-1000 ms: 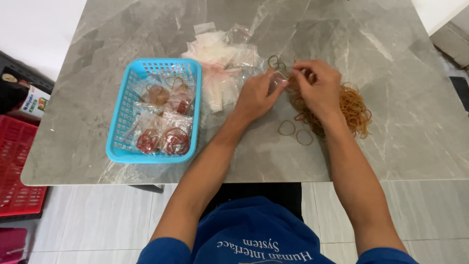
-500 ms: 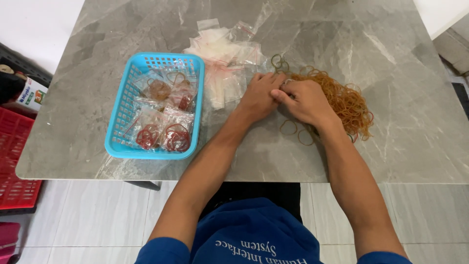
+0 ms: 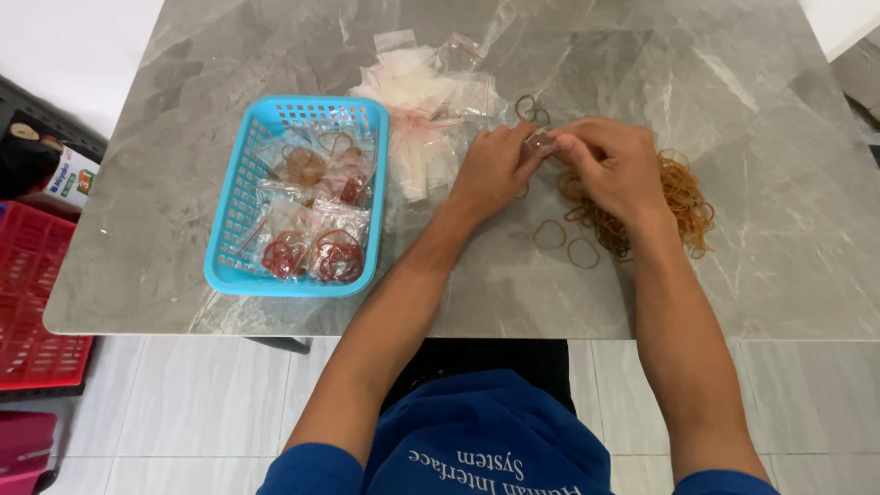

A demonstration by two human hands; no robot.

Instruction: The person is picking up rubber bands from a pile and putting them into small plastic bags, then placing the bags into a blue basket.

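Note:
My left hand and my right hand meet fingertip to fingertip over the grey marble table. Both pinch a small clear bag held between them. What is inside the bag is too small to tell. Under and to the right of my right hand lies a heap of orange rubber bands. Two loose bands lie near my right wrist, and a few more bands lie just beyond my fingers.
A pile of empty clear bags lies left of my hands. A blue plastic basket further left holds several bags filled with rubber bands. A red crate and a small box sit off the table's left edge.
My right hand drew in toward my left, and their fingertips now meet on the small bag. Both hands stayed over the same patch of table beside the band heap.

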